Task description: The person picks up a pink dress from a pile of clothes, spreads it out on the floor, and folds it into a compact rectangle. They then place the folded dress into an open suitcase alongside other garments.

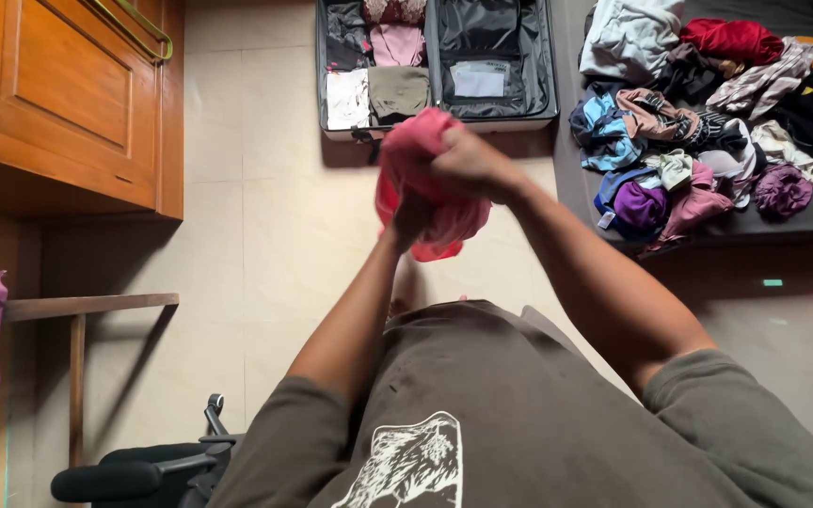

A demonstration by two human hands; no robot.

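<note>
Both hands (pixel 444 183) bunch a crumpled pink-red garment (pixel 425 202) into folds.

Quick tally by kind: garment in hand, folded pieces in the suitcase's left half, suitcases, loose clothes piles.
Pink-red garment, held by both the left hand and the right hand: 1
Folded pieces in the left half of the open suitcase, as far as visible: 4
Open suitcases: 1
Loose clothes pile on the dark surface at right: 1
Total: 7
</note>
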